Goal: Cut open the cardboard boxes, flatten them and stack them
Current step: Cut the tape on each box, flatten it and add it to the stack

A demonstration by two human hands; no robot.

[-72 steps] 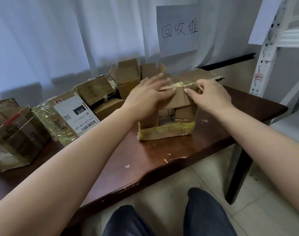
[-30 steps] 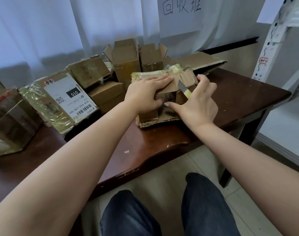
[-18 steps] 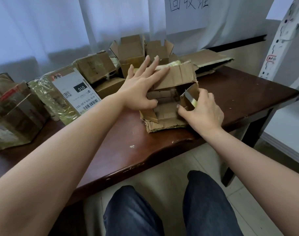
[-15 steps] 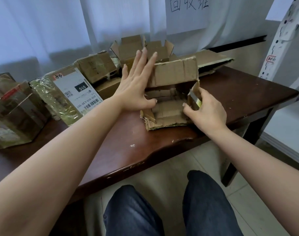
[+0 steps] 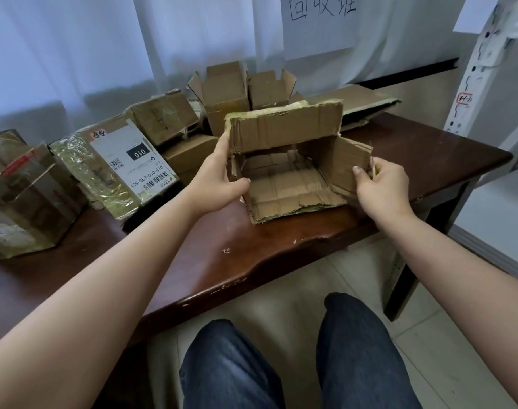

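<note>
Since half a second ago the open cardboard box [image 5: 284, 169] has tipped up, its mouth now facing the person, resting near the table [image 5: 429, 149] edge. It looks light, worn and floppy, best held by its walls. The left hand [image 5: 219, 178] grips the left wall, thumb inside; the right hand [image 5: 378, 184] pinches the right flap along with a thin utility knife [image 5: 372, 166]. Uncut boxes [image 5: 163, 116] wait behind.

The right hand [image 5: 380, 188] largely hides what may be a cutter [image 5: 373, 169].
</note>
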